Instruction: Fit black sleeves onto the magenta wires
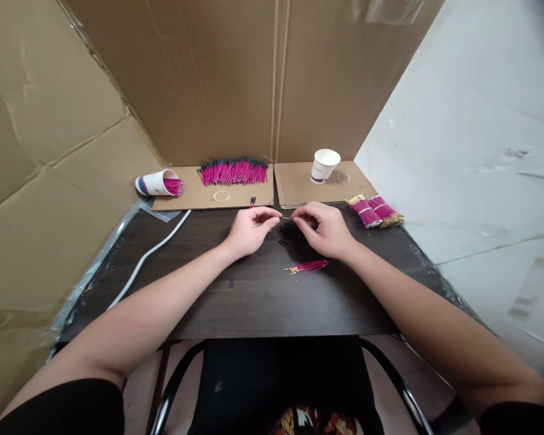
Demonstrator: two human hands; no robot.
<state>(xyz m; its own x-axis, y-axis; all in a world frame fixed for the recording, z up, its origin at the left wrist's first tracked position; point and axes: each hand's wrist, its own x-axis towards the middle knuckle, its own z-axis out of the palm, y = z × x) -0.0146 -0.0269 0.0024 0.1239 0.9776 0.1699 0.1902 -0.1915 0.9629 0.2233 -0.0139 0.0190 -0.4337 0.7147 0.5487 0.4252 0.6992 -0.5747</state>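
Observation:
My left hand (pixel 250 232) is closed in a pinch, its fingertips at one end of a thin wire (pixel 286 218). What sits between those fingertips is too small to make out. The wire's gold-coloured end shows in the gap between the hands, and my right hand (pixel 329 229) pinches the wire from the other side. Below the right fingers lies a heap of small black sleeves (pixel 294 234), partly covered by that hand. Nearer me, several loose pink wires (pixel 310 266) with gold tips rest on the dark table (pixel 254 302). A few black-tipped wires (pixel 252 202) lie just beyond my left hand.
Black-ended pink wires (pixel 233 173) lie in a row on cardboard (pixel 185 202). A tipped paper cup (pixel 150 183) holds more wires; another cup (pixel 324 168) stands upright. Rubber bands (pixel 222 192) (pixel 343 174) lie nearby. Banded wire bundles (pixel 367 212) sit right, a pale cable (pixel 140 262) left.

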